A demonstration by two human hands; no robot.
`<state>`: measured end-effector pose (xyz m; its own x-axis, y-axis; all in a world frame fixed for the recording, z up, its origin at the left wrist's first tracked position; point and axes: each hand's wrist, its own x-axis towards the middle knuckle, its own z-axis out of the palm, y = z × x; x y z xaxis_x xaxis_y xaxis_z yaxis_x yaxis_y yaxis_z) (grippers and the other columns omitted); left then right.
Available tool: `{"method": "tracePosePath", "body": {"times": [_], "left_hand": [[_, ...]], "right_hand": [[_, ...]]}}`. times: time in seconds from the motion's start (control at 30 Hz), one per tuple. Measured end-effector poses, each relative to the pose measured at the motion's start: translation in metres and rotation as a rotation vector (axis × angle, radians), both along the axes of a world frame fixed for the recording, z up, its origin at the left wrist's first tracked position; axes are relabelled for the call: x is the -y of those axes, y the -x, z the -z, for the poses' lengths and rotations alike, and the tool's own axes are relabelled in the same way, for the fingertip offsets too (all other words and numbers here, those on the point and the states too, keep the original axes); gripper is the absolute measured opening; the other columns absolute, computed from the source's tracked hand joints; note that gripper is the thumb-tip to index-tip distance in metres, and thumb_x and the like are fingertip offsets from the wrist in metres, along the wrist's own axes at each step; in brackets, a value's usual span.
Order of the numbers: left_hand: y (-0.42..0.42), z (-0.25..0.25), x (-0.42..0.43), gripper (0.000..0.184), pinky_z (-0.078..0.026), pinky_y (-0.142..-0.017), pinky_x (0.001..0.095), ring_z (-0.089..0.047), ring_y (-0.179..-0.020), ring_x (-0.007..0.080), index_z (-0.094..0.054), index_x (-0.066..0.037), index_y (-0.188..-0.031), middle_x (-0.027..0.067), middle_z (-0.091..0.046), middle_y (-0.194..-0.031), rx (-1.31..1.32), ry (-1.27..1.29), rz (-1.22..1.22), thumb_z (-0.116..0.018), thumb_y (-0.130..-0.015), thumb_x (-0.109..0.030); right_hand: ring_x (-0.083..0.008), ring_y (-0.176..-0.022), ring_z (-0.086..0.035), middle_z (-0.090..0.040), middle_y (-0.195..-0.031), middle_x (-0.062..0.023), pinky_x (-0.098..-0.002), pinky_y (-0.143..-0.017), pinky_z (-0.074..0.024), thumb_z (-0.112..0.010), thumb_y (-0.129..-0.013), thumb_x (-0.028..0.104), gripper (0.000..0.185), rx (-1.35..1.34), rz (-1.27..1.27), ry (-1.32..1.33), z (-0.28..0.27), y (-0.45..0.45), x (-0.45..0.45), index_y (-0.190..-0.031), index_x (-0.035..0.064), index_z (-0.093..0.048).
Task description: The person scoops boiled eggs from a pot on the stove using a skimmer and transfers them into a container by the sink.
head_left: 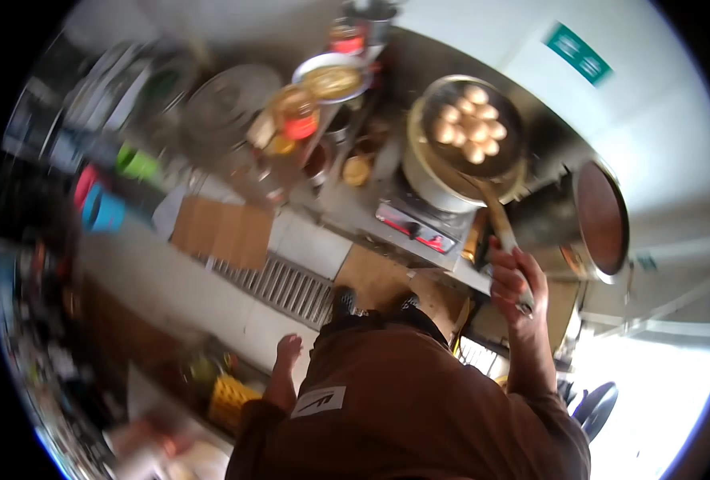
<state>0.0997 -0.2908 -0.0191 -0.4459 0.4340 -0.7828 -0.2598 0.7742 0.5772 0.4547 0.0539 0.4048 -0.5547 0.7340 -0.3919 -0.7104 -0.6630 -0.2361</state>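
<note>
My right hand [519, 280] is closed around the handle [499, 220] of a long-handled skimmer. Its dark round bowl [489, 166] carries several brown eggs [472, 128] heaped in the middle. The bowl is over a large metal pot [428, 180], and I cannot tell whether it touches the rim. Under the pot is a stove with a red and silver control panel [413, 230]. My left hand [289, 350] hangs low beside my brown apron, away from the counter. Nothing shows in it, and its fingers are too small and blurred to read.
A tall metal pot [543, 216] stands right of the stove. Left of it are a white bowl of yellowish food [331, 78], a red-labelled jar [297, 112] and a large round lid [231, 104]. Cardboard [221, 232] lies near a floor grate [279, 286]. Another person's blurred hand [171, 444] is lower left.
</note>
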Motion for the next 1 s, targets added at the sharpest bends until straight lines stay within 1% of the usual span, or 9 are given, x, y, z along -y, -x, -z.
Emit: {"method": "tracePosePath", "body": {"times": [0.13,0.3,0.43,0.47,0.53,0.57,0.63,0.73,1.0], "left_hand": [[0.067,-0.009,0.018,0.036,-0.047,-0.051,0.0304,-0.058,-0.063,0.0177,-0.053,-0.002,-0.113,0.0086,-0.060,-0.091,0.047,0.149,0.096,-0.053,-0.081,-0.018],[0.137,-0.031,-0.001,0.005,-0.037,-0.042,0.0249,-0.048,-0.050,0.0128,-0.052,-0.009,-0.085,0.0002,-0.044,-0.063,0.152,0.065,-0.040,-0.050,-0.081,-0.011],[0.129,-0.061,-0.043,0.004,-0.035,-0.040,0.0255,-0.047,-0.048,0.0134,-0.050,-0.011,-0.079,0.0015,-0.048,-0.064,0.044,0.110,-0.032,-0.047,-0.081,-0.009],[0.128,-0.059,-0.052,0.004,-0.035,-0.040,0.0255,-0.047,-0.048,0.0134,-0.050,-0.011,-0.079,0.0015,-0.048,-0.064,0.033,0.104,0.020,-0.047,-0.081,-0.009],[0.122,-0.058,-0.069,0.003,-0.039,-0.044,0.0280,-0.049,-0.051,0.0138,-0.051,-0.012,-0.079,0.0019,-0.050,-0.065,0.293,0.087,-0.074,-0.049,-0.080,-0.012],[0.120,-0.050,-0.069,0.003,-0.041,-0.046,0.0292,-0.050,-0.054,0.0139,-0.051,-0.012,-0.078,0.0015,-0.050,-0.065,0.058,-0.115,0.368,-0.050,-0.079,-0.014],[0.080,-0.077,-0.093,0.006,-0.041,-0.047,0.0283,-0.049,-0.054,0.0133,-0.051,-0.012,-0.073,0.0009,-0.049,-0.063,-0.094,-0.147,0.639,-0.049,-0.079,-0.013],[0.016,-0.148,-0.118,0.013,-0.041,-0.048,0.0270,-0.048,-0.053,0.0125,-0.049,-0.010,-0.066,0.0001,-0.048,-0.061,-0.143,-0.140,0.838,-0.048,-0.079,-0.011],[0.043,-0.088,-0.233,0.014,-0.040,-0.047,0.0264,-0.047,-0.053,0.0122,-0.048,-0.010,-0.065,0.0000,-0.047,-0.061,-0.037,0.009,1.036,-0.047,-0.080,-0.009]], "right_hand": [[-0.0082,-0.048,-0.040,-0.040,-0.071,-0.0007,-0.0244,-0.040,-0.0346,-0.042,-0.091,0.015,0.028,0.006,0.059,-0.026,-0.005,0.032,0.004,-0.109,-0.0056,-0.043],[-0.0074,-0.048,-0.042,-0.045,-0.071,-0.0012,-0.0235,-0.039,-0.0332,-0.045,-0.090,0.013,0.019,-0.051,0.086,-0.019,-0.010,0.045,0.005,-0.099,-0.0032,-0.046],[-0.0068,-0.046,-0.042,-0.045,-0.064,0.0018,-0.0208,-0.041,-0.0325,-0.048,-0.087,0.011,0.007,-0.011,0.068,0.054,-0.013,0.042,0.006,-0.085,0.0043,-0.046],[-0.0060,-0.047,-0.041,-0.044,-0.067,0.0014,-0.0205,-0.038,-0.0311,-0.047,-0.088,0.009,0.013,0.003,0.106,0.062,-0.013,0.041,0.007,-0.094,-0.0017,-0.046],[-0.0066,-0.047,-0.042,-0.045,-0.064,0.0012,-0.0198,-0.038,-0.0313,-0.049,-0.087,0.010,0.012,-0.027,0.108,0.079,0.005,0.037,0.002,-0.088,-0.0010,-0.047],[-0.0077,-0.046,-0.042,-0.047,-0.065,-0.0007,-0.0195,-0.037,-0.0329,-0.051,-0.086,0.010,0.012,0.041,0.135,0.042,0.011,0.036,0.003,-0.086,-0.0014,-0.048],[-0.0104,-0.046,-0.046,-0.051,-0.067,-0.0052,-0.0249,-0.040,-0.0380,-0.055,-0.082,0.006,0.007,0.148,0.151,0.057,-0.011,0.031,0.016,-0.078,0.0029,-0.051],[-0.0088,-0.052,-0.047,-0.051,-0.064,0.0004,-0.0269,-0.051,-0.0388,-0.054,-0.082,0.010,0.011,-0.003,0.195,-0.013,0.006,0.033,0.018,-0.072,0.0077,-0.051],[-0.0073,-0.046,-0.050,-0.049,-0.058,0.0007,-0.0202,-0.039,-0.0412,-0.050,-0.085,0.013,0.017,-0.288,0.307,-0.124,-0.008,0.015,0.105,-0.070,0.0066,-0.047]]}}
